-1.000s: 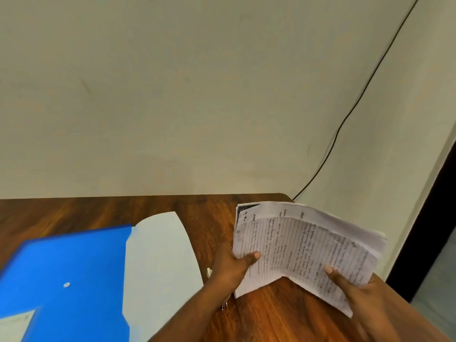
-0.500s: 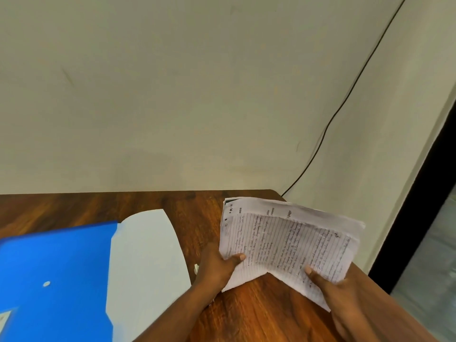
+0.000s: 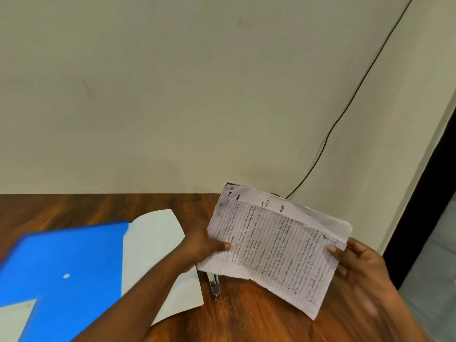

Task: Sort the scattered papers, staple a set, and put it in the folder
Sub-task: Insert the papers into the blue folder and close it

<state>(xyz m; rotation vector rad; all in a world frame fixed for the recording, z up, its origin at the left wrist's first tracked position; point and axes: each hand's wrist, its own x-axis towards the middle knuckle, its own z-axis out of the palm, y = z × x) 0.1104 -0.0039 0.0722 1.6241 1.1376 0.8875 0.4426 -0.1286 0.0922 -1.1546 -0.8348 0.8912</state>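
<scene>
I hold a stack of papers [image 3: 276,245] above the wooden table, a lined handwritten sheet on top and printed sheets behind. My left hand [image 3: 202,245] grips its left edge, thumb on the front. My right hand [image 3: 357,262] grips the right edge, thumb on the top sheet. A blue folder [image 3: 61,272] lies to the left with its pale flap [image 3: 158,253] open toward the papers. A metal stapler [image 3: 214,285] lies on the table just below the stack, partly hidden by it.
The wooden table [image 3: 246,317] ends at a pale wall behind. A black cable [image 3: 345,112] runs down the wall to the table's far right corner. A dark doorway [image 3: 424,201] lies beyond the table's right edge.
The stack has lifted and tilted a little, which uncovers the stapler beneath it. My right hand has shifted up along the right edge.
</scene>
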